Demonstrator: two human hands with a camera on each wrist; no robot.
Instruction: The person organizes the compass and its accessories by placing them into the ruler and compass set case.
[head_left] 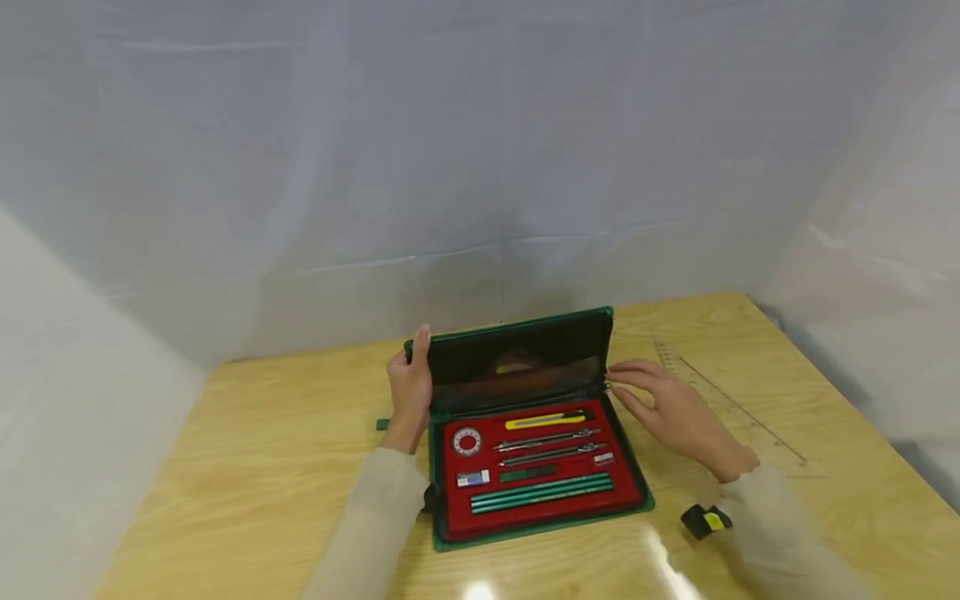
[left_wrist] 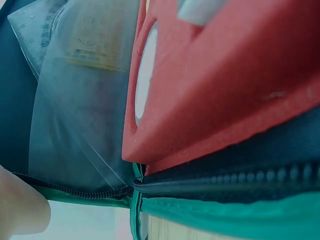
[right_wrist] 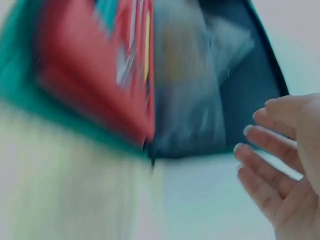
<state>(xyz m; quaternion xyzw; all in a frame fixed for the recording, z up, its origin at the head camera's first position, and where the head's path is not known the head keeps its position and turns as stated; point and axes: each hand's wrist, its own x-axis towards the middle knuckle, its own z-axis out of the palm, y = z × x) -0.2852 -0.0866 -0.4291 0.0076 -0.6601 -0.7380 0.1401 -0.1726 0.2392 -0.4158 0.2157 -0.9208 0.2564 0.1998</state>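
A green zip case (head_left: 547, 528) lies unfolded on the table, its lid (head_left: 465, 360) tilted up at the back. My left hand (head_left: 410, 390) grips the lid's left edge, thumb on the top corner. By the lid's lower right corner, near the zip, is my right hand (head_left: 678, 417); in the right wrist view its loosely bent fingers (right_wrist: 272, 145) hold nothing. Red lining holds green pencils (head_left: 542, 493), a yellow utility knife (head_left: 546, 421), two metal compasses (head_left: 552, 455), an eraser (head_left: 473, 477) and a white ring (head_left: 455, 442). A clear pocket (left_wrist: 75, 110) inside the lid contains transparent rulers.
A transparent set square (head_left: 738, 407) lies flat on the wooden table (head_left: 277, 467), right of the case. Pale cloth (head_left: 465, 167) hangs behind the table and along both sides. A green tab (head_left: 382, 424) sticks out left of the case.
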